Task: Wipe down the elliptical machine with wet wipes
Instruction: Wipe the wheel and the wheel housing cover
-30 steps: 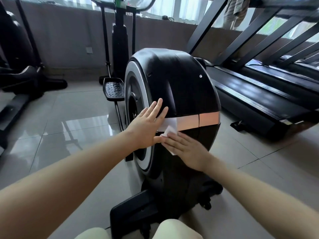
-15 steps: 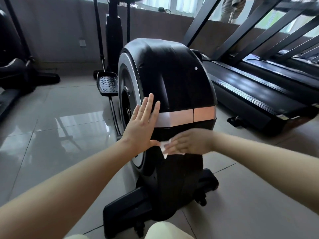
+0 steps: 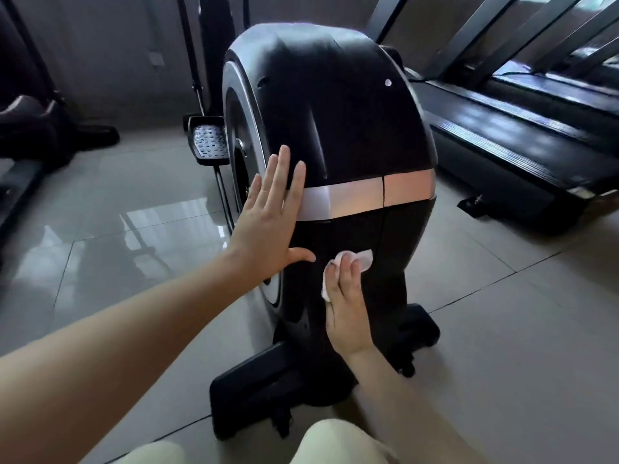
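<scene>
The elliptical machine's black flywheel housing (image 3: pixel 338 105) stands in front of me, with a silver rim on its left side and a copper band across its middle. My left hand (image 3: pixel 271 216) lies flat on the housing's left edge, fingers straight and pointing up. My right hand (image 3: pixel 345 303) presses a white wet wipe (image 3: pixel 360 259) against the lower black panel, below the band; my fingers cover most of the wipe.
A black pedal (image 3: pixel 207 140) sticks out to the left behind the housing. A treadmill (image 3: pixel 522 135) runs along the right side. Another machine's base (image 3: pixel 50 135) sits at far left. The elliptical's floor stabiliser (image 3: pixel 264 386) is by my knees (image 3: pixel 338 440) on a glossy tiled floor.
My right hand turned from sideways to fingers-up and carried the wipe down from the band onto the lower panel. My left hand stayed flat on the housing. The view came closer.
</scene>
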